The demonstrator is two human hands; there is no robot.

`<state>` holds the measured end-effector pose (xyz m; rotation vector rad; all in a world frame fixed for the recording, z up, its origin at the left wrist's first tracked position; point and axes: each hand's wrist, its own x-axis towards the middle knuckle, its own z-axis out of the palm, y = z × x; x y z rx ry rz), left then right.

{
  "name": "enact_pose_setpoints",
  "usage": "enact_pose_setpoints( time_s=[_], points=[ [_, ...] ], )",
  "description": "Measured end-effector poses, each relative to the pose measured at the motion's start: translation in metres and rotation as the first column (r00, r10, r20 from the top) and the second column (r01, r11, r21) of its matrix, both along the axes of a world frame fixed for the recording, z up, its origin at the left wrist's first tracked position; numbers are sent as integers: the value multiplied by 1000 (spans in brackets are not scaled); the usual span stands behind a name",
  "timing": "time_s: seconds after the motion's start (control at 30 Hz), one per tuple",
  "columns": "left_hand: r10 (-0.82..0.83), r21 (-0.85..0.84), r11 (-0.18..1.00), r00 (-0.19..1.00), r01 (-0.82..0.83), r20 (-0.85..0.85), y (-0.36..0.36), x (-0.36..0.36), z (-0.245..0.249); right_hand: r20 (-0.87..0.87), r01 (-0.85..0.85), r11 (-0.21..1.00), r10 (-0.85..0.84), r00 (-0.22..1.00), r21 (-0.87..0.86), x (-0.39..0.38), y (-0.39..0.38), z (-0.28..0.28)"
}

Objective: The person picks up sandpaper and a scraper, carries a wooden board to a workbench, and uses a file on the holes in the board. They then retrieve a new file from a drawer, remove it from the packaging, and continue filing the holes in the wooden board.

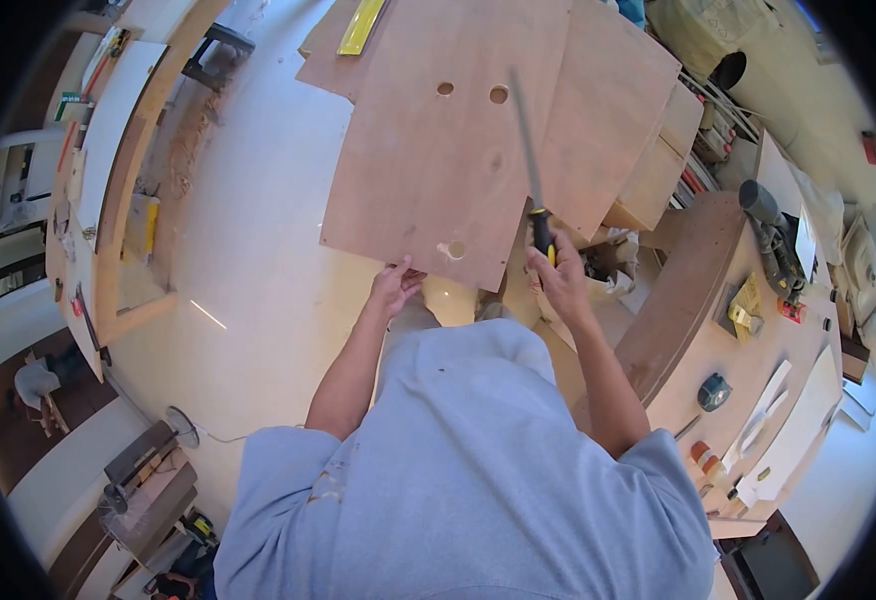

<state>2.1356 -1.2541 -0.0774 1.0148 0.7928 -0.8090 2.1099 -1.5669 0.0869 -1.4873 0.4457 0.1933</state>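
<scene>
A file (532,172) juts from the right grip (561,280), seemingly above the board (398,180).

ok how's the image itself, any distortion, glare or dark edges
Head view: strong fisheye curve, plain in the wood-edged table at left; black rounded borders; a thin bright streak on the floor; the long tool looks slightly soft towards its tip.

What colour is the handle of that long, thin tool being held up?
The handle is black with yellow parts; it shows in the head view.
</scene>
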Motion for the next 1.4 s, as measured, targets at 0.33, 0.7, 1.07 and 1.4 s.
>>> enact_pose_setpoints(
  time_s=[0.33, 0.7, 1.07, 1.4],
  points=[
    [272, -3, 962, 951, -274, 149, 130, 58, -6, 572, 422, 580, 95, 815, -697, 43, 36, 67],
    [-191, 40, 981, 978, 189, 84, 162, 106, -14, 351, 662, 713, -574, 740, -229, -16, 114, 95],
    [-409, 71, 910, 913, 408, -12, 161, 110, 10, 323, 652, 637, -567, 758, -411, -53, 125, -97],
    [-794, 31, 606, 607, 795, -36, 170, 163, -9, 288, 865, 397, -827, 483, -308, -4, 154, -72]
  ],
)
